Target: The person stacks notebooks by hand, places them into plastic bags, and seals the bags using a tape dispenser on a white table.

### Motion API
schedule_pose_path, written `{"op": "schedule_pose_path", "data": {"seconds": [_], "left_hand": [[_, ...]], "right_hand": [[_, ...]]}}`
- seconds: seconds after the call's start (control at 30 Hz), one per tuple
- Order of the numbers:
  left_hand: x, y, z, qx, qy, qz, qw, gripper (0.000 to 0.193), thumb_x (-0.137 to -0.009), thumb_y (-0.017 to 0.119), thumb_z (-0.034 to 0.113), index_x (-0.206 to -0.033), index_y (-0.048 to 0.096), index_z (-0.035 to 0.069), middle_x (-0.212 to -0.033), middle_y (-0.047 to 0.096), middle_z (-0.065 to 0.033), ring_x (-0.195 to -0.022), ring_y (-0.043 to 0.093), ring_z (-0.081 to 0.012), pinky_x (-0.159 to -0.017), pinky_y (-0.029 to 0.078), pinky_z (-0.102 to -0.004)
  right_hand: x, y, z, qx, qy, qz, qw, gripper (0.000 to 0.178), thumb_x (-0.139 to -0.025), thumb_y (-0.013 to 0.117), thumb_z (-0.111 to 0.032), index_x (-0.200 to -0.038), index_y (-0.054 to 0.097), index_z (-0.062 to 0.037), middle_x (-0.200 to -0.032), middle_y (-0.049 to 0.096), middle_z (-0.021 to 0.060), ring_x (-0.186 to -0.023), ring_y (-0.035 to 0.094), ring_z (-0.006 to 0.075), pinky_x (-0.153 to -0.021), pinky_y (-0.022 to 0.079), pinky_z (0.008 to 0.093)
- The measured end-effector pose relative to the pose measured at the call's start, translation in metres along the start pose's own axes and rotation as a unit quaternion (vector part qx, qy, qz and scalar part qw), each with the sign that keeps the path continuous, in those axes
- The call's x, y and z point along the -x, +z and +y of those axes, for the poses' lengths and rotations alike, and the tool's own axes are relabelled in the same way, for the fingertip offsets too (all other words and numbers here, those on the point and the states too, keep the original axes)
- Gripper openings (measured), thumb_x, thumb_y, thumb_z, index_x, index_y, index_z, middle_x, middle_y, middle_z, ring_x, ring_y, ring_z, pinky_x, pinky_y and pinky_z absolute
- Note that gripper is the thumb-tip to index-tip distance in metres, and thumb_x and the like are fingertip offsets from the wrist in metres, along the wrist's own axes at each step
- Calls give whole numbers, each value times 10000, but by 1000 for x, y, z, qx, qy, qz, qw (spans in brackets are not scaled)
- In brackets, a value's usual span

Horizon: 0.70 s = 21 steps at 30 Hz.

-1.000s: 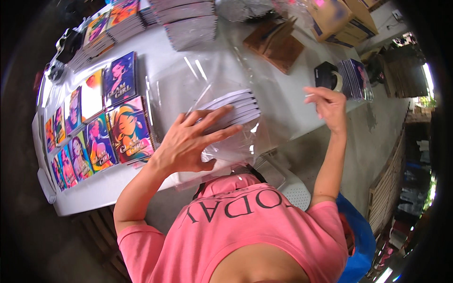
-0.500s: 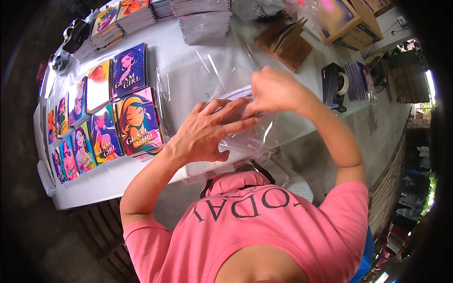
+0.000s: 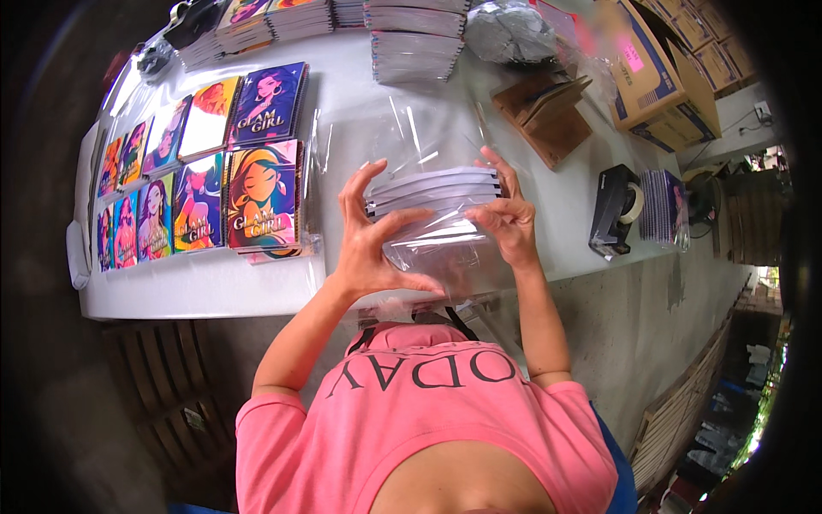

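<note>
Between my hands is a stack of spiral notebooks (image 3: 432, 190) inside a clear plastic bag, its pale page edges turned toward me. My left hand (image 3: 370, 236) cups the stack's left end, fingers spread and thumb stretched low over the loose plastic. At the other end my right hand (image 3: 511, 218) grips the stack's right side, with fingers behind it and thumb and forefinger bent at the front. Glare on the plastic hides part of the near side. More clear plastic sheeting (image 3: 385, 137) lies on the white table (image 3: 214, 283) behind the stack.
Colourful notebooks (image 3: 261, 201) lie in two rows at left. Taller notebook stacks (image 3: 415, 56) stand at the back. Rightward are a brown wooden holder (image 3: 548, 120), a black tape dispenser (image 3: 612, 214), an upright notebook bundle (image 3: 659, 206) and a cardboard box (image 3: 664, 94).
My right hand has come down from above the stack to its right end, and my left hand has slid off the top to the left end. The bagged stack's page edges now show. The view has shifted.
</note>
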<state>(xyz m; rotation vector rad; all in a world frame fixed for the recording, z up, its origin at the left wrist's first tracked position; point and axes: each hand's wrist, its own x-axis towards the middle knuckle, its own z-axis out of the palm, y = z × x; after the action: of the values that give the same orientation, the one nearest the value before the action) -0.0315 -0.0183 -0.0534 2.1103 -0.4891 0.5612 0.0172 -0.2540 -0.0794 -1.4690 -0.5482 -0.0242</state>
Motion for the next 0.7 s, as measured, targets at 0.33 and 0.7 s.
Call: {"op": "schedule_pose_path", "data": {"seconds": [0.33,0.7], "left_hand": [[-35,-2,3,107,-183,-9,977,199,-675,806,214,-821,746,93,-887,678,-65,-747,650,-182,-659,505,-284],[-61,-13,-13,147,-273,-75,948,958,-598,870,251,-1405,378,99,-975,690,-110,-689,636,-131,-663,510,-278]], "right_hand": [[-24,-3,-25,17,141,-40,989,317,-631,855,-227,-885,731,-82,-1332,478,156,-1235,435,233,-997,366,371],[-64,-3,-30,-17,348,-86,933,265,-718,795,-130,-940,707,-16,-887,679,80,-797,604,110,-667,478,239]]}}
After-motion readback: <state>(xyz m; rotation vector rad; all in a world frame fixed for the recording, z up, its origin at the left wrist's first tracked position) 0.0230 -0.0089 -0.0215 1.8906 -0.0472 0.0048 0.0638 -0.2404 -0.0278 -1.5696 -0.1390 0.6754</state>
